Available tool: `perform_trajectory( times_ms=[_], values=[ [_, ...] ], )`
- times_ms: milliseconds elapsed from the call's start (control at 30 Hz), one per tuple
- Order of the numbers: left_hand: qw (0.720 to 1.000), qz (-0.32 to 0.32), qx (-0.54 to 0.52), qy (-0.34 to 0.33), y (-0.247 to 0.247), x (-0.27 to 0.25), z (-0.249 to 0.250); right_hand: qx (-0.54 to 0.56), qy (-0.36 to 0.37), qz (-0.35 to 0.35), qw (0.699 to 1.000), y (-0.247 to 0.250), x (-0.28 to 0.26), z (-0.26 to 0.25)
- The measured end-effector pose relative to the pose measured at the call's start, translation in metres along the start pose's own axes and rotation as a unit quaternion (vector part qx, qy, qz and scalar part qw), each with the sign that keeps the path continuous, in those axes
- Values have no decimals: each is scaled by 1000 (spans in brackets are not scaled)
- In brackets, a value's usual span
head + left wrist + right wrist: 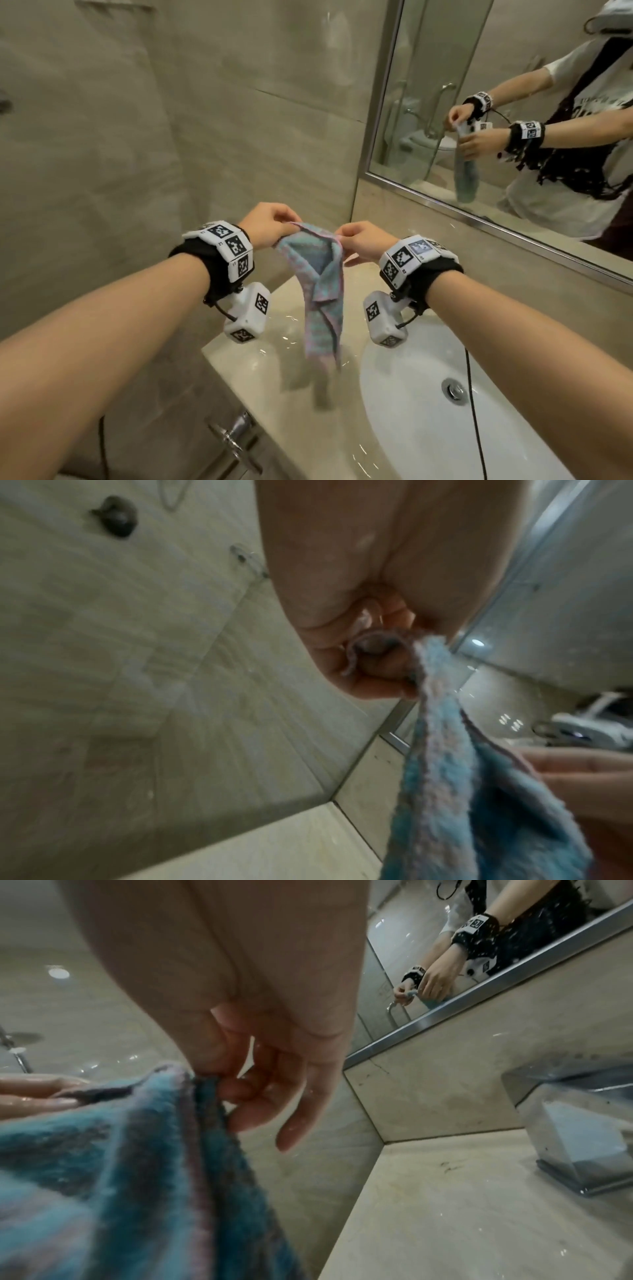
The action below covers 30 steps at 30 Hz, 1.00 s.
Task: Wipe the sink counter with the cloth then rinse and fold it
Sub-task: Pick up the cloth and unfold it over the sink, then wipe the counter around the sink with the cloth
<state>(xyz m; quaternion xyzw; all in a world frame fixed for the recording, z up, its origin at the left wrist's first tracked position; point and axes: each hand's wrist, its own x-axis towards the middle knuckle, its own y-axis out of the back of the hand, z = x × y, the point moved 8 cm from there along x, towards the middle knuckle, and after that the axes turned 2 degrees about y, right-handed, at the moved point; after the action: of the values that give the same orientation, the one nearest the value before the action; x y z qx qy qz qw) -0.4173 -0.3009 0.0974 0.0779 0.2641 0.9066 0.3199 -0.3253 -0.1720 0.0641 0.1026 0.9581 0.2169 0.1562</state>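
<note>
Above a wet marble tabletop [260, 370] beside a white sink basin [411, 394], two bare forearms reach forward, each wrist strapped with a black band and white marker blocks. Only the head view shows both arms together, the drain [454, 391] in the basin, and a wall mirror [513, 85] reflecting the person holding the cloth. The right wrist view alone shows a square chrome faucet [578, 1123] standing on the tabletop near the mirror's metal frame. The left wrist view alone shows a dark round fitting [116, 516] on the tiled wall.

Both hands are raised at about the same height, close together, knuckles up. The left hand [270, 222] pinches one top corner of the cloth [322, 301] between thumb and curled fingers. The right hand [363, 240] pinches the other top corner with thumb and forefinger, while its remaining fingers hang loosely.

The blue and pink striped cloth hangs down from between the two hands, sagging into a loose fold at the top. Its lower end dangles just over the tabletop's wet surface, left of the basin.
</note>
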Motion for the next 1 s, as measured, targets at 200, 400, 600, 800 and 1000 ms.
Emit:
perform_trajectory(
  times_ms=[200, 400, 600, 800, 1000],
  values=[
    [998, 53, -3, -25, 4, 32, 35, 61, 37, 69, 995, 38, 1, -27],
    [998, -32, 45, 4, -12, 25, 3, -73, 9, 22, 997, 26, 2, 4],
    [894, -318, 276, 154, -77, -31, -108, -262, -142, -138, 945, -35, -13, 110],
    [943, -204, 246, 93, -117, -25, -127, -394, -112, -105, 906, -69, 4, 155],
    [916, -269, 288, 76, -168, -28, -166, -444, -131, -84, 882, -87, 16, 210]
  ],
)
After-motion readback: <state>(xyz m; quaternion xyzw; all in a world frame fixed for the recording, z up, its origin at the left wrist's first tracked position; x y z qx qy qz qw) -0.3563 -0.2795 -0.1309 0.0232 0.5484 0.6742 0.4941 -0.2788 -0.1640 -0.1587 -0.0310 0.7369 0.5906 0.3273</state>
